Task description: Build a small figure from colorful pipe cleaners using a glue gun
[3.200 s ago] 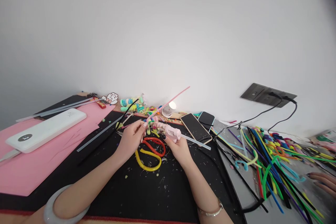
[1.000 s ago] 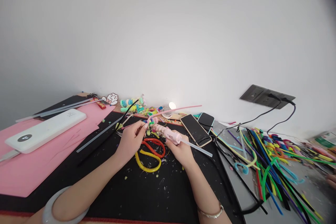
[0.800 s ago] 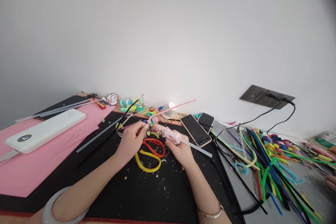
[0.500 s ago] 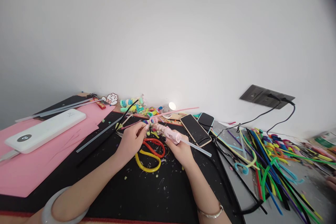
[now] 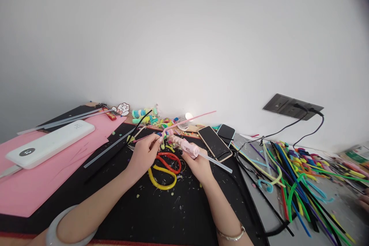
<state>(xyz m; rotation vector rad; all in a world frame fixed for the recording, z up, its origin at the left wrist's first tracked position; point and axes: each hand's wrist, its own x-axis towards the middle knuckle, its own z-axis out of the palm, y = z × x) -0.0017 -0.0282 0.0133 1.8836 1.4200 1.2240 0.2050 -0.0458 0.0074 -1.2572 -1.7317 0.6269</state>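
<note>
My left hand (image 5: 146,152) pinches a pink pipe cleaner (image 5: 193,118), whose free end slants up to the right. Small purple and white fuzzy bits show at its fingertips. In my right hand (image 5: 200,164) is a pink hot glue gun (image 5: 188,148), its nozzle end close to the left fingertips. A translucent glue stick (image 5: 217,163) juts from the gun's back. Below the hands lie scissors with one yellow handle (image 5: 161,187) and one red handle (image 5: 176,157); their blades are mostly hidden behind the left hand.
Two phones (image 5: 212,140) lie right of the hands. Many coloured pipe cleaners (image 5: 300,188) cover the grey surface at right, near black cables. On pink paper (image 5: 72,150) at left rests a white power bank (image 5: 53,142). Another person's fingers (image 5: 363,201) show at the right edge.
The pink pipe cleaner's free end has risen and shifted slightly left. Both hands and the glue gun stay almost in place.
</note>
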